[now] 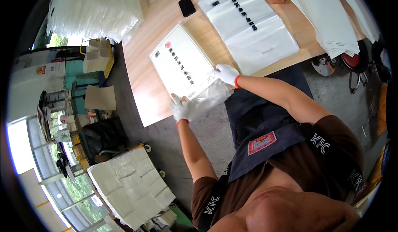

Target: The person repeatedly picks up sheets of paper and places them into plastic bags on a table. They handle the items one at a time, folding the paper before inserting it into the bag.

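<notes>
A stack of white printed sheets (174, 53), with a red round mark and a line of black characters, lies at the table's near edge. Loose clear plastic bag film (209, 96) bunches and hangs at the stack's near end. My left hand (180, 109), in a white glove with bare fingertips showing, pinches the film at the near left corner. At the near right corner, my right hand (226, 74), gloved in white with a red cuff, has its fingers closed on the bag's edge against the stack. How far the bag covers the sheets is hard to tell.
Flat printed plastic bags (257, 33) lie to the right on the wooden table (134, 74). A black phone (187, 6) rests beyond the sheets. Fanned white sheets (325, 18) lie far right. A big pile of plastic film (95, 10) stands far left; a covered pallet load (132, 186) is lower left.
</notes>
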The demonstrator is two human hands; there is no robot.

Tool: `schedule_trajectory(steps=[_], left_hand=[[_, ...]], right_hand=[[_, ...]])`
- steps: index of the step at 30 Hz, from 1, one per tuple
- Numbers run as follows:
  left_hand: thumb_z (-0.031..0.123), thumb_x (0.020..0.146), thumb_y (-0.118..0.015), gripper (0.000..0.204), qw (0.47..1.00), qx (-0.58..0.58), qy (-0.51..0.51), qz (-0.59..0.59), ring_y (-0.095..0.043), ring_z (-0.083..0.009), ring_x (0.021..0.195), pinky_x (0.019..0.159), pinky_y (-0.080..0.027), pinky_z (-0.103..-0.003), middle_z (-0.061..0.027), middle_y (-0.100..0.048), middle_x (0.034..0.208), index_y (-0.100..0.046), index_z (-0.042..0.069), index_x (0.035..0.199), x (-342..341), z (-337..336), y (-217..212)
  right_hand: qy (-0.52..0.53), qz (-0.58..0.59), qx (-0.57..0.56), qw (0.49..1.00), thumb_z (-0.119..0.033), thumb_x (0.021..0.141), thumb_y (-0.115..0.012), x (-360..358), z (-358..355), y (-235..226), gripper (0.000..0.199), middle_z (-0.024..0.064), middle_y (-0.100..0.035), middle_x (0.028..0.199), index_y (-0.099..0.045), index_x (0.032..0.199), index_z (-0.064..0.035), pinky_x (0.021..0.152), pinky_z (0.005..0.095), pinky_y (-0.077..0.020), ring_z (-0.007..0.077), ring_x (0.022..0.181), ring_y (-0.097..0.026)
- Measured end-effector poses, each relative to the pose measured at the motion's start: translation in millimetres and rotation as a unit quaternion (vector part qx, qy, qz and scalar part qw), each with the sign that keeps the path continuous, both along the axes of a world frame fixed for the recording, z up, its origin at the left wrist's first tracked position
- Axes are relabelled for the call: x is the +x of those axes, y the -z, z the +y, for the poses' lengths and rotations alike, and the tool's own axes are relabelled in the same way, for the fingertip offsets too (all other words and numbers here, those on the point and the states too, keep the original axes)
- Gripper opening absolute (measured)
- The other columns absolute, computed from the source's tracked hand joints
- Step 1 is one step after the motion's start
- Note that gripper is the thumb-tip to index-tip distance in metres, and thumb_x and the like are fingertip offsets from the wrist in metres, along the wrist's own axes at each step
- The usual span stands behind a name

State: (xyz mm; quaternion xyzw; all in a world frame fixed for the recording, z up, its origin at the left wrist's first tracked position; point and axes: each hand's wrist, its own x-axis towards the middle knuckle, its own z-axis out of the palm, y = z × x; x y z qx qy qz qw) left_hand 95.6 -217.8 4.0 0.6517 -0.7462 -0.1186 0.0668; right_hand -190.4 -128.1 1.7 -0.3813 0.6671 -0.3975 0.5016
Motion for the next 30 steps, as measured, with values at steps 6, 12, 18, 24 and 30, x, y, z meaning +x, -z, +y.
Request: schedule_trajectory(steps=[6, 12, 18, 24, 30], left_hand=[[0.037, 0.089, -0.054, 0.069, 0.995, 0.010, 0.008, -0.095, -0.031, -0.0409, 0.130, 0.106, -0.029, -0.047, -0.0247, -0.035, 0.140, -0.027, 0.005, 0.144, -31, 8, -7], [0.008, 0.090, -0.053, 0.045, 0.829, 0.044, 0.258, 0.494, -0.038, -0.0271, 0.129, 0.105, -0.030, -0.035, -0.0198, -0.043, 0.137, -0.043, 0.000, 0.133, -192, 93, -150], [0.013, 0.087, -0.057, 0.044, 0.346, 0.447, 0.598, 0.568, -0.044, -0.0267, 0.122, 0.099, -0.035, -0.036, -0.0179, -0.049, 0.129, -0.048, 0.001, 0.128, -233, 195, -253], [0.018, 0.083, -0.062, 0.043, 0.281, 0.484, 0.660, 0.501, -0.050, -0.0262, 0.115, 0.094, -0.039, -0.038, -0.0160, -0.054, 0.122, -0.052, 0.002, 0.122, -264, 263, -280], [0.023, 0.080, -0.067, 0.043, 0.331, 0.470, 0.661, 0.482, -0.056, -0.0258, 0.108, 0.088, -0.044, -0.039, -0.0142, -0.060, 0.114, -0.057, 0.003, 0.117, -277, 268, -287]], right_hand=[[-0.097, -0.264, 0.081, 0.956, -0.017, 0.084, -0.064, -7, 80, 23, 0.025, 0.0086, -0.065, 0.076, -0.055, 0.102, -0.0025, 0.046, 0.0245, -0.0437, 0.0111, 0.054, -0.057], [-0.081, -0.165, 0.133, 0.974, -0.021, 0.087, -0.056, -64, 163, -1, 0.018, 0.0060, -0.064, 0.076, -0.060, 0.095, -0.0046, 0.052, 0.0240, -0.0480, 0.0107, 0.060, -0.059], [-0.012, -0.114, 0.115, 0.987, -0.022, 0.091, -0.055, -90, 206, -5, 0.017, 0.0056, -0.064, 0.081, -0.058, 0.098, -0.0059, 0.060, 0.0245, -0.0500, 0.0109, 0.067, -0.059], [-0.010, -0.172, 0.083, 0.982, -0.022, 0.092, -0.055, -93, 224, -7, 0.017, 0.0044, -0.063, 0.080, -0.058, 0.098, -0.0068, 0.060, 0.0236, -0.0499, 0.0091, 0.067, -0.058], [0.040, -0.194, 0.054, 0.979, -0.024, 0.092, -0.055, -105, 240, 2, 0.017, 0.0042, -0.063, 0.082, -0.058, 0.099, -0.0084, 0.060, 0.0239, -0.0491, 0.0093, 0.068, -0.057]])
